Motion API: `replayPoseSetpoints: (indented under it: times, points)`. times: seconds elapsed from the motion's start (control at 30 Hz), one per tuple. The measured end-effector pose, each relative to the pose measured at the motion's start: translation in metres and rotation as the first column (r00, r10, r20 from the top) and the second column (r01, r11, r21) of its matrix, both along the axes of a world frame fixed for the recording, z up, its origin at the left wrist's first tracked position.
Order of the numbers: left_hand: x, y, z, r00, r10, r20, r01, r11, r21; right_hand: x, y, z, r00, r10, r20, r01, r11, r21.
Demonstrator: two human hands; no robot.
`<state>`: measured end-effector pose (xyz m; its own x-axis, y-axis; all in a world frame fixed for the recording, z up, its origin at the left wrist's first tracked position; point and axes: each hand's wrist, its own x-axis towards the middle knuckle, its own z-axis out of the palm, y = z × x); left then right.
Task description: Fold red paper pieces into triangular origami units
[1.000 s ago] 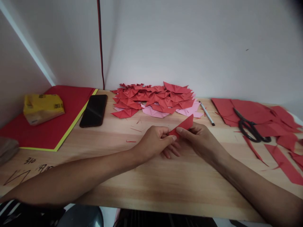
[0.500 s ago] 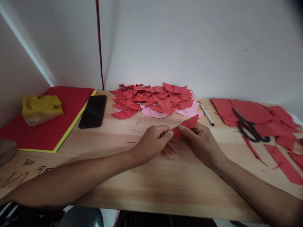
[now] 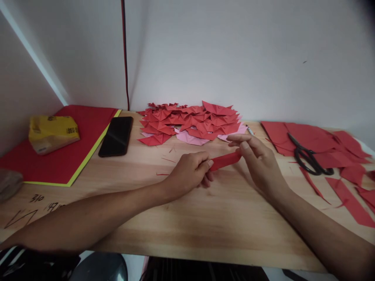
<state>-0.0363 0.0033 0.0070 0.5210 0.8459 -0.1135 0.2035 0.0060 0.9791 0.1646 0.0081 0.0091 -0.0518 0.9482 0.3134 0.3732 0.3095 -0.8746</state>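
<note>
My left hand (image 3: 191, 171) pinches the left end of a folded red paper (image 3: 226, 160) between thumb and fingers, a little above the wooden table. At the paper's right end is my right hand (image 3: 258, 164), its fingers stretched out loosely and the thumb raised. The thumb side meets or nearly meets the paper's tip; whether it presses on it I cannot tell. Behind both hands lies a heap of folded red paper pieces (image 3: 193, 121), with pink folded pieces (image 3: 191, 137) showing along its front edge.
Black-handled scissors (image 3: 307, 158) rest on red paper sheets (image 3: 293, 136) at the right, near cut strips (image 3: 348, 201). A partly hidden pen (image 3: 250, 130) lies behind my right hand. Leftward are a phone (image 3: 116, 136), a yellow packet (image 3: 54, 132) and a red folder (image 3: 88, 128).
My right hand has loosened its pinch, its fingers now extended at the paper's right end. The paper looks narrower and lies more level. My left hand keeps its hold.
</note>
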Motion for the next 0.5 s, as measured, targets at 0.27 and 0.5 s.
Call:
replayPoseSetpoints:
  times: [0.27,0.5]
  points:
    - [-0.0028,-0.0003,0.0004,0.978,-0.010,-0.206,0.062,0.968,0.244,0.0025,-0.0062,0.0059,0.864,0.167,0.476,-0.213,0.976,0.045]
    - [0.0001,0.0031,-0.0026,1.000,0.023,0.017,-0.023,1.000,0.014,0.0019,-0.0074,0.0018,0.869,0.123,0.479,-0.143,0.990,0.004]
